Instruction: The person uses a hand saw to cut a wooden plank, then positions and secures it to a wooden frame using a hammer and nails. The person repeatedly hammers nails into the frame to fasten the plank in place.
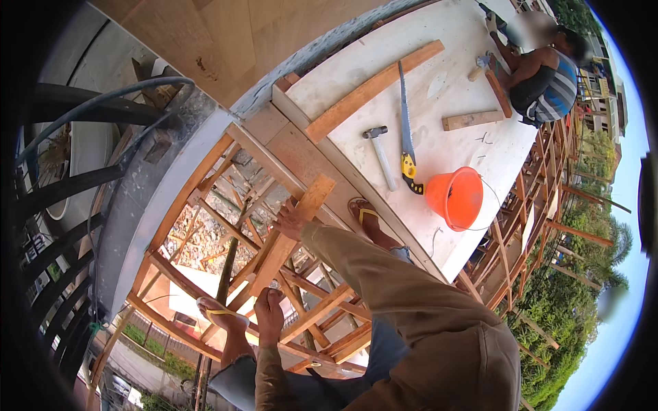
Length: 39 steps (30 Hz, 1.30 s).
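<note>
A short wooden plank [315, 195] slants across the open timber frame below me. My right hand [292, 220] is closed round its upper part, the fingers reaching over its edge. My left hand [269, 314] is a closed fist beside the plank's lower end; whatever it may hold is hidden. My sandalled feet are on either side, one on the frame's timbers and the other on the ledge [301, 154]. To the right of the plank, a hammer [381, 157] and a handsaw [406, 130] with a yellow and black handle lie on a white board [452, 89].
An orange bucket [452, 198] stands near the board's right edge. A long timber [373, 89] and a short wood piece [473, 120] lie on it. Another person [548, 82] crouches at the far right. Gaps between the frame timbers [226, 226] show ground far below. Black railings [68, 192] are at left.
</note>
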{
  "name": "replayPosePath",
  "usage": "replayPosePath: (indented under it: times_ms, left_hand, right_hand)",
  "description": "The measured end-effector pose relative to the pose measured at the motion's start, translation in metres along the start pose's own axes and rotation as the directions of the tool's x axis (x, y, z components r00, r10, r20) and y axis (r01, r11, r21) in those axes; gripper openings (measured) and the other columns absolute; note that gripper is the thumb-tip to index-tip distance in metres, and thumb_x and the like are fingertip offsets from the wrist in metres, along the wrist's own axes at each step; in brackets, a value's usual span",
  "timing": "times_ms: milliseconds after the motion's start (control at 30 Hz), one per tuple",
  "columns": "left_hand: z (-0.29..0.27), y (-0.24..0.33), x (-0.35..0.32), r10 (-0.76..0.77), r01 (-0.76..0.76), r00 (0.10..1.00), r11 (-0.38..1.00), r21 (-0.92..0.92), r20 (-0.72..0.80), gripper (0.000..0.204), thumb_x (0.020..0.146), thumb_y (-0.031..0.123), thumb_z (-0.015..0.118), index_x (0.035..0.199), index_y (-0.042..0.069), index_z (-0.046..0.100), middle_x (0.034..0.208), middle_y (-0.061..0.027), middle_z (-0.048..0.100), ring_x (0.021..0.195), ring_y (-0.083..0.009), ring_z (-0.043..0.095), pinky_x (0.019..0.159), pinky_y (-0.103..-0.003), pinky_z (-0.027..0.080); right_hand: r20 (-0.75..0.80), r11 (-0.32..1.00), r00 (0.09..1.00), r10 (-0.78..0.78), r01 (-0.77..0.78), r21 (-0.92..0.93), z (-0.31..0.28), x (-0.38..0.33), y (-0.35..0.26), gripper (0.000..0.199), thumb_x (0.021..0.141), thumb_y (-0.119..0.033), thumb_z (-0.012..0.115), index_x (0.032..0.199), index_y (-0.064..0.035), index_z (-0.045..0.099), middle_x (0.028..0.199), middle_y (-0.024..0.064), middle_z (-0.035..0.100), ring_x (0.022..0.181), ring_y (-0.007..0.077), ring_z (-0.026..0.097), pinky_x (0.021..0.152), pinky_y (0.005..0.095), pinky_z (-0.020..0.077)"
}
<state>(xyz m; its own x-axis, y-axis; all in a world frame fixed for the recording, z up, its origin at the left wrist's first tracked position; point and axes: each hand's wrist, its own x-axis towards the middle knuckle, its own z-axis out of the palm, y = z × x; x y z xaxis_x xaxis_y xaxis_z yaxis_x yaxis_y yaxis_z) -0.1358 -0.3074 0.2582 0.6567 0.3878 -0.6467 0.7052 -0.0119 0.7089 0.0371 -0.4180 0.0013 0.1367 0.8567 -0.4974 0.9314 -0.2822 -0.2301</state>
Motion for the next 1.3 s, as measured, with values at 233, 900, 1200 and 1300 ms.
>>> replayPosePath:
  times_ms: [233,900,1200,1300]
  left_hand:
    - [0.007,-0.007,0.030,-0.101,0.112,0.993,0.973,-0.200,0.062,0.029,0.101,0.019,0.051,0.085,-0.003,0.062,0.070,-0.0037,0.054,0.068,-0.0108,0.047,0.061,-0.030,0.038]
    - [0.154,0.030,0.023,-0.580,0.511,0.770,0.312,-0.801,0.265,0.078,0.084,0.075,0.065,0.123,0.009,0.053,0.098,-0.0121,0.063,0.047,-0.0064,0.032,0.041,-0.022,0.026]
    - [0.126,0.018,0.065,-0.513,0.302,0.857,0.405,-0.863,0.059,0.056,0.091,0.063,0.067,0.121,0.016,0.060,0.101,-0.0001,0.068,0.096,-0.0116,0.069,0.050,-0.024,0.027]
    - [0.093,0.000,0.100,-0.495,0.275,0.869,0.447,-0.851,0.020,0.064,0.091,0.065,0.065,0.129,0.014,0.055,0.126,-0.0105,0.065,0.111,-0.0195,0.067,0.048,-0.023,0.028]
  right_hand:
    - [0.119,0.988,0.988,0.100,-0.085,-0.126,0.021,0.002,-0.012,0.021,0.094,-0.029,0.059,0.109,-0.0172,0.070,0.109,0.0020,0.069,0.114,0.0245,0.060,0.107,0.0574,0.0339]
    - [-0.279,0.918,0.883,0.376,-0.315,0.240,-0.127,-0.245,0.024,0.020,0.088,-0.020,0.059,0.107,-0.0185,0.066,0.096,0.0051,0.061,0.103,0.0230,0.058,0.086,0.0454,0.0407]
    - [-0.457,0.875,0.792,0.405,-0.192,0.444,-0.151,-0.223,0.021,0.050,0.082,-0.022,0.075,0.129,-0.0151,0.061,0.126,0.0121,0.051,0.125,0.0318,0.045,0.106,0.0527,0.0300]
    - [-0.522,0.751,0.643,0.561,-0.129,0.648,-0.138,-0.221,0.017,0.066,0.084,-0.024,0.078,0.141,-0.0100,0.049,0.142,0.0166,0.042,0.131,0.0366,0.038,0.110,0.0572,0.0256]
